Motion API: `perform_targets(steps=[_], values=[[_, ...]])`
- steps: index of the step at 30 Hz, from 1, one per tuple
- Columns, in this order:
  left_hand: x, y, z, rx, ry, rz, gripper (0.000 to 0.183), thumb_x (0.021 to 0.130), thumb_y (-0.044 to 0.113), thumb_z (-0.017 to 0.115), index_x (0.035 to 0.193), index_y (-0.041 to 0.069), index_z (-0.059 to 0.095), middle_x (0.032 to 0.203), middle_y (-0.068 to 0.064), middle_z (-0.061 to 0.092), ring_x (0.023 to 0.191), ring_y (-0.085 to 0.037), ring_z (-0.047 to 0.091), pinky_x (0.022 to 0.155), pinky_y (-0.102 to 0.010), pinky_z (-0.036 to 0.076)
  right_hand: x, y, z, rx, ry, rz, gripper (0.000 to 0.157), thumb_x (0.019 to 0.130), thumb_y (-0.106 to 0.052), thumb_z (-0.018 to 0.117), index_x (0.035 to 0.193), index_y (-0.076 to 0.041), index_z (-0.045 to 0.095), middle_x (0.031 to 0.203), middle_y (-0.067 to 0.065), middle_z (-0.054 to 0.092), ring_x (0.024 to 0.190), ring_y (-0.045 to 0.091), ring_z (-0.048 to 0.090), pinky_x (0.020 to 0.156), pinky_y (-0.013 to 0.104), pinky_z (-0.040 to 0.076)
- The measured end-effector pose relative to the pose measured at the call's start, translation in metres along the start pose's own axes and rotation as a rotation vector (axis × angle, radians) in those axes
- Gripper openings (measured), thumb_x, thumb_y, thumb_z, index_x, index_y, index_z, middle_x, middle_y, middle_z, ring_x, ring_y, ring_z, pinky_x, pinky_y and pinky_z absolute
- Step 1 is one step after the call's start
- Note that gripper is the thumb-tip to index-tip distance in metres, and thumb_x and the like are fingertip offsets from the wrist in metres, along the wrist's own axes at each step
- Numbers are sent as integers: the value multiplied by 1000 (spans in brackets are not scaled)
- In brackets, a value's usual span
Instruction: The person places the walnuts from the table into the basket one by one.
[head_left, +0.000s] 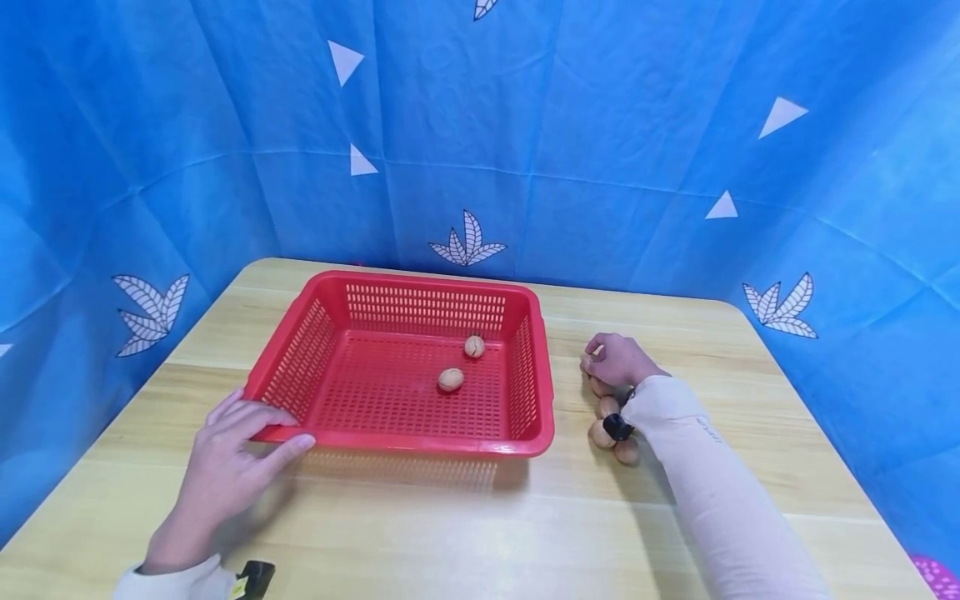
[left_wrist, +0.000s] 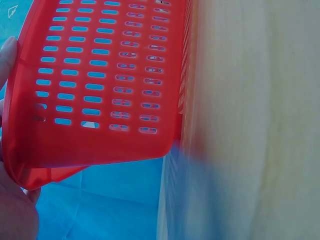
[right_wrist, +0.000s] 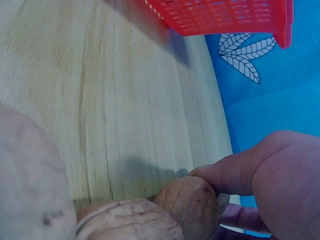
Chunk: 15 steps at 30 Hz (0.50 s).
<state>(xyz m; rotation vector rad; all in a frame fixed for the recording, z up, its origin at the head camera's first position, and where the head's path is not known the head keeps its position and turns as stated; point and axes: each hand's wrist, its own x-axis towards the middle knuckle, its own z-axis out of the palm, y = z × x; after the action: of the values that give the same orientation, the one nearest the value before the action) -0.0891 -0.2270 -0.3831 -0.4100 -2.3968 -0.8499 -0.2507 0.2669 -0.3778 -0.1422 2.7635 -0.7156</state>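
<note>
1. Red basket (head_left: 420, 444): it stands on the wooden table (head_left: 420, 533), left of centre. For steady work, a light hold would serve best, since hard downward pressure on one corner could tip or slide it.
2. Right sleeve (head_left: 697, 458): it reaches across the right side of the table, well apart from the basket. A raised forearm would, I judge, avoid nudging the nuts beside the wrist.
3. Left hand (head_left: 236, 446): grasping the basket's near-left corner, with the thumb along the near rim and the fingers over the edge. That seems a sound anchor.
4. Right hand (head_left: 621, 360): thumb and fingers pinch a nut at the far end of the pile; the far fingertips are partly hidden in the right wrist view.
5. Loose walnuts (head_left: 602, 433): they lie close together to the right of the basket, partly covered by the hand and the black wrist device (head_left: 617, 427). Working inward from the end should disturb the others least.
6. Inside walnuts (head_left: 450, 380): two lie apart on the basket floor, right of its middle.
7. End walnut (right_wrist: 187, 207): round and hard, it may roll, so pads should meet opposite sides before any lift.
</note>
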Motion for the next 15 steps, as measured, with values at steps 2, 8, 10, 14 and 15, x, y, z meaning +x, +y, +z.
perform_targets(steps=[2,8,10,14,15], values=[[1,0,0,-4,-2,-1,31,67,24,89,89,11,72,91,-8,71,93,-20,56,108,-52,31,-3,-1,-1,47,-6,16,24,93,-15,56,113,-1,57,75,7,61,76,23,56,76,35,47],[1,2,-1,-7,-3,-2,31,66,23,89,89,10,72,90,-8,71,92,-17,56,108,-52,30,-1,-1,-8,-52,12,-42,28,92,-17,60,113,1,57,86,11,64,79,24,59,76,38,49],[1,2,-1,-6,-6,-6,31,67,23,89,89,10,72,90,-8,71,92,-19,56,109,-52,30,-3,-2,-10,0,-3,-28,28,92,-17,59,114,0,56,81,12,64,76,25,60,76,38,49],[1,2,-2,-1,-11,-13,31,68,22,89,90,10,72,91,-9,71,92,-22,57,110,-49,29,-5,-5,-16,4,20,-47,29,89,-19,60,112,-1,57,78,11,63,73,24,60,74,37,49],[1,2,-2,-2,-8,-9,31,67,22,89,89,10,72,90,-9,71,92,-22,57,110,-48,29,-5,-6,-18,-32,44,-67,30,88,-19,61,111,-1,58,80,10,63,74,23,59,73,38,49]])
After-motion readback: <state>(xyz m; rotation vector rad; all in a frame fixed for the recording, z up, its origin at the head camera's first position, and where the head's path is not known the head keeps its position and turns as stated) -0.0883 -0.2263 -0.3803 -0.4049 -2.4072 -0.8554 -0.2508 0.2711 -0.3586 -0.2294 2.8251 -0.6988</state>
